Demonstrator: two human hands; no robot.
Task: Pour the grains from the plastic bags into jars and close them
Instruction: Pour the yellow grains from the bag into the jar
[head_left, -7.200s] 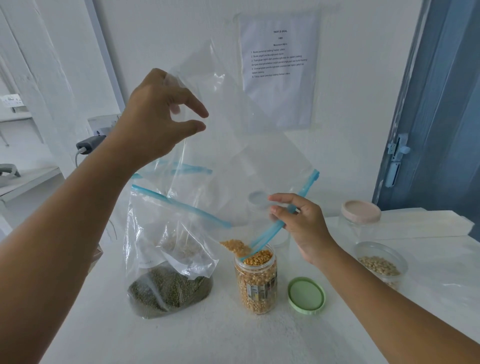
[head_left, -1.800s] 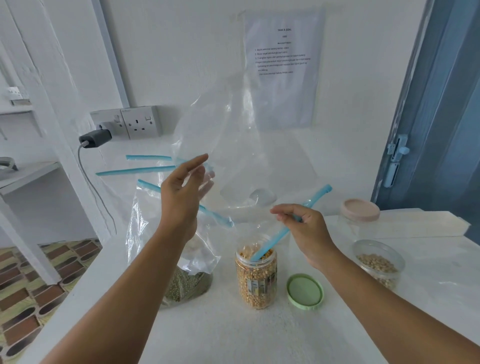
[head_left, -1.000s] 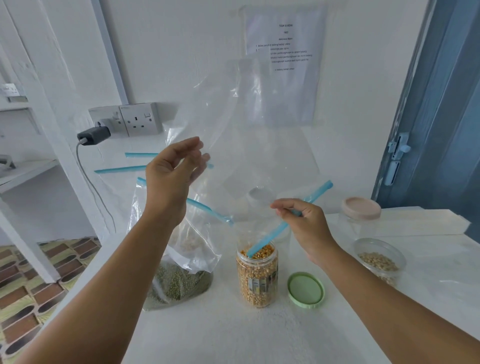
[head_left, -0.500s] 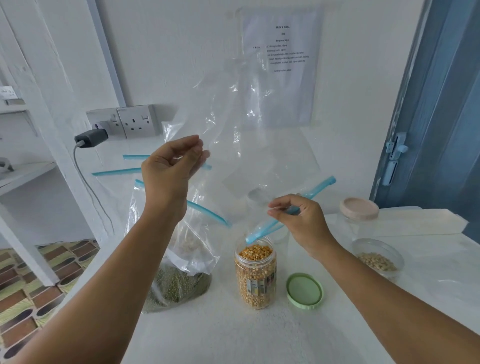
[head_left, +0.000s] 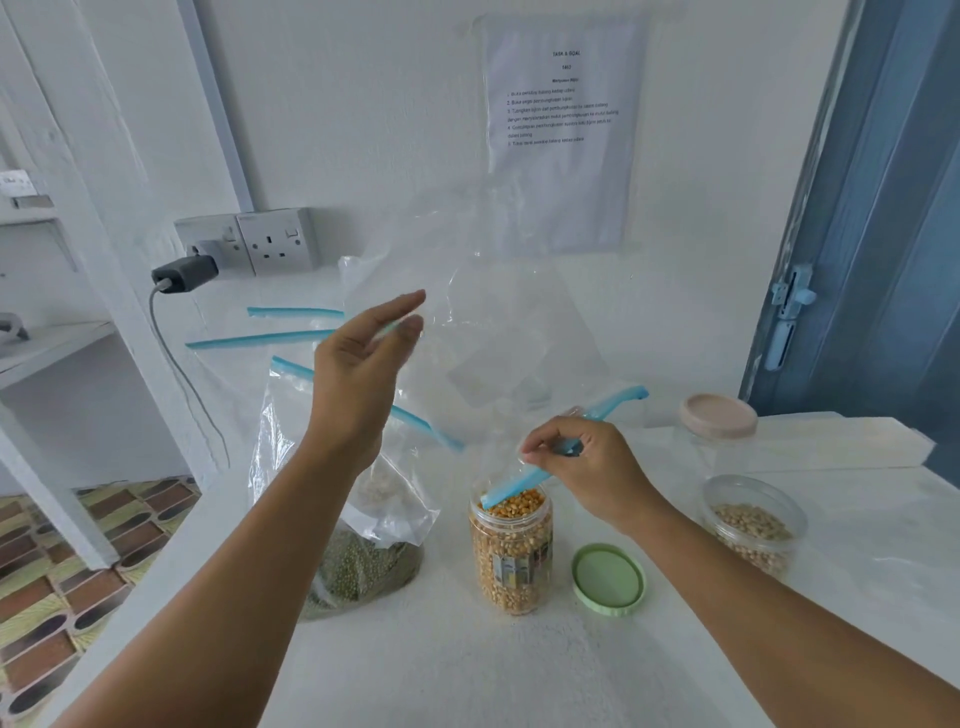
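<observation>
Both hands are raised over the counter (head_left: 467, 675), with the emptied bag (head_left: 493, 322) held up between them. The left hand (head_left: 358, 374) is lifted high, its fingers nearly straight and slightly spread against the bag's clear film; whether the film is actually pinched cannot be told. The right hand (head_left: 587, 467) is lower and nearer the jar (head_left: 511, 551), and the bag's blue zip strip (head_left: 524, 483) is pinched between its thumb and fingers.

The strip's long axis is slanted from upper right down to lower left, and its lower end is seen at the jar's open mouth, just above the corn. The jar is filled to the brim and stands directly below the right hand. The green lid (head_left: 608, 579) lies flat on the counter just right of the jar, close under the right wrist.

Pouring into this jar is judged finished. Capping would be best done by the right hand, once the bag is drawn clear leftward. A bag of green beans (head_left: 358, 566) stands left, unpoured.
</observation>
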